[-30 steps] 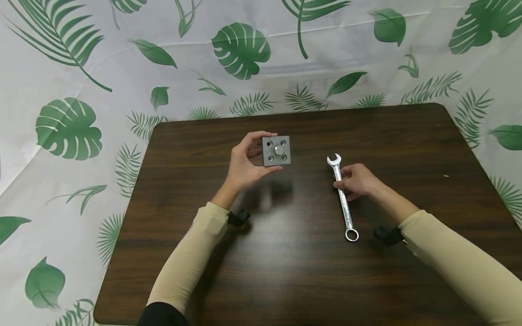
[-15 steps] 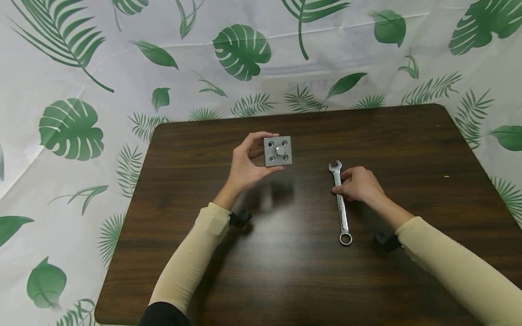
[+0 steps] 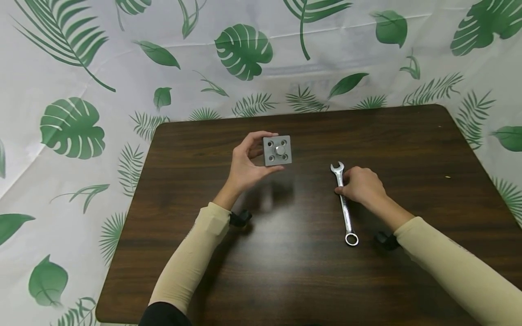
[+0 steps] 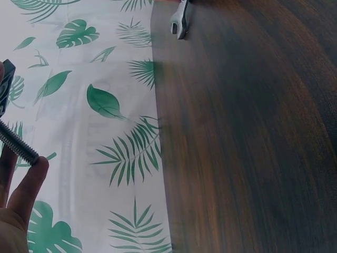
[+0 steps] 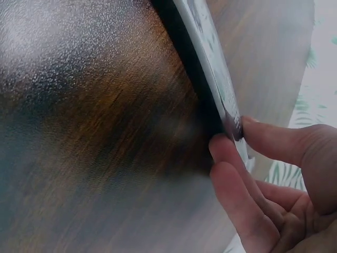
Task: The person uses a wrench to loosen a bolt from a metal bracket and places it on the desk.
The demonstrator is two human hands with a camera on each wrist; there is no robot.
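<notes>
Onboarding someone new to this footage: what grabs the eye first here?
First, the square grey metal plate with four corner holes and a central bolt, held up above the dark wooden table in the left hand. Next, the shiny silver combination wrench right of centre, open end pointing away, with the right hand pinching its shaft. Behind both hangs a white backdrop printed with green leaves.

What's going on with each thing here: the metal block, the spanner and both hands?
Grey block: held up above the table, bolt through its middle.
Bolt: threaded end sticks out behind the block, against a finger.
Spanner: open end pointing away, shaft pinched.
Left hand: grips the block.
Right hand: pinches the spanner near its open end.
Table: dark wood, bearing the spanner.
</notes>
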